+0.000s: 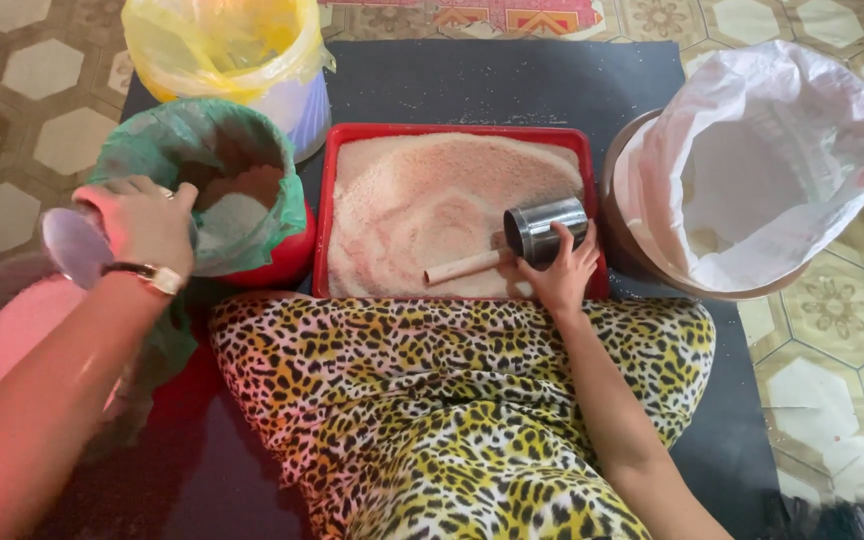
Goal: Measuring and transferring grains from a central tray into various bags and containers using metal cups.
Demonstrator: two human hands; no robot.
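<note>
On the dark mat (512, 80), a red tray (457, 131) full of pale pink grains. At the tray's near edge, the right hand (560, 276), fingers curled around a shiny metal scoop cup (545, 231). Cup tipped on its side, open mouth facing left, resting on the grains. Sticking out from the cup to the left, a light wooden handle (463, 267), lying low over the grains. Just left of the tray, a red bucket (287, 262) lined with a green bag (167, 135), some pale grains and brown grains inside. At the bucket's left rim, the left hand (144, 222), closed on a round flat lid (74, 245), a watch on the wrist. Behind the green bucket, a white tub with a yellow bag (214, 45). Right of the tray, touching it, a brown bowl (613, 190) lined with a white bag (782, 150). Near the bottom, a lap in leopard-print cloth (452, 420).
</note>
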